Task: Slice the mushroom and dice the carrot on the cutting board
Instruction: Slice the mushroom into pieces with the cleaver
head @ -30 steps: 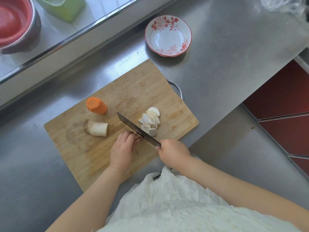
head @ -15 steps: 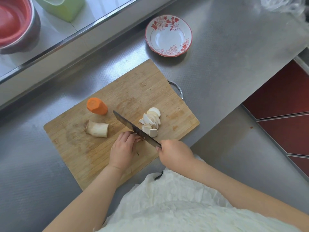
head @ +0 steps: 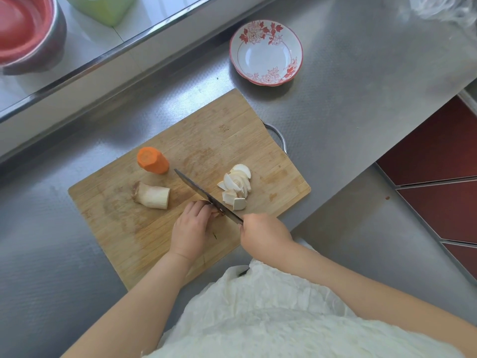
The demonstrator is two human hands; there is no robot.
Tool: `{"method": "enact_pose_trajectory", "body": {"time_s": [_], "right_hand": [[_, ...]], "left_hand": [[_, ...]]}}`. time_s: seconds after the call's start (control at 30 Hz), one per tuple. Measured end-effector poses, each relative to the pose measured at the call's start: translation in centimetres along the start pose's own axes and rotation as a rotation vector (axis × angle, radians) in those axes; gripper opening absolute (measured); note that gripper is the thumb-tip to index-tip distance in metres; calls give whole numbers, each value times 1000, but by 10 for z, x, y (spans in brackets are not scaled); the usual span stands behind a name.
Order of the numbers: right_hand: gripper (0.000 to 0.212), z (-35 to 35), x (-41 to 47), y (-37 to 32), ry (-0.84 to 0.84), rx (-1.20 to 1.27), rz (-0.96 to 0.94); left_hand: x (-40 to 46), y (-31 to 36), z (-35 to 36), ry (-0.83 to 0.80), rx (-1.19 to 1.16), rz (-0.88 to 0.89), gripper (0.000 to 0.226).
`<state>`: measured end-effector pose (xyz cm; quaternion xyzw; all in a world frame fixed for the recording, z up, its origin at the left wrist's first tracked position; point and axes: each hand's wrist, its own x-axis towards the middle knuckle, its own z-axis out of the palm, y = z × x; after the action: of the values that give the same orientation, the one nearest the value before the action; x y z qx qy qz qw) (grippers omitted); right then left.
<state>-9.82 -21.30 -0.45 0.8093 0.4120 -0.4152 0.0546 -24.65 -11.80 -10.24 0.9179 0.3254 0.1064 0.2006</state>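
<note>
Floral bowl (head: 265, 53), nothing inside

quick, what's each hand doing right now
Left hand: fingers curled over a mushroom piece, mostly hidden, beside the blade.
Right hand: closed round the handle of the knife, blade down on the cutting board.

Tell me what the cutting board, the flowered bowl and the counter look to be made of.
Cutting board: wood or bamboo, matte, with tan strips of grain and a metal loop handle. Flowered bowl: apparently glazed ceramic, glossy white with red print. Counter: likely stainless steel, grey, finely textured, dull sheen.
</note>
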Motion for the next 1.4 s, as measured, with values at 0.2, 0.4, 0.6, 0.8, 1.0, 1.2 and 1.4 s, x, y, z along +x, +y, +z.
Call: {"method": "enact_pose_trajectory", "body": {"time_s": [0.2,0.4,0.6,0.8,1.0,1.2,1.4], "right_hand": [[18,4,7,-6,-44,10,29],[28,5,10,6,-34,131,20],[27,-3,-4,9,46,60,-49],[24,-8,-10,8,48,47,-63],[24,-7,-9,7,30,46,-36],[19,-1,-1,5,8,37,-4],[20,5,9,0,-9,53,12]], "left_hand": [[-1,-1,0,-3,0,0,28],[1,2,-3,16,-30,-1,24],[1,1,-2,16,-53,-15,28],[1,0,-2,4,-47,-13,27],[2,-1,-1,20,-32,8,25],[3,-1,-2,12,-21,14,28],[2,-2,-2,4,-48,11,30]]}}
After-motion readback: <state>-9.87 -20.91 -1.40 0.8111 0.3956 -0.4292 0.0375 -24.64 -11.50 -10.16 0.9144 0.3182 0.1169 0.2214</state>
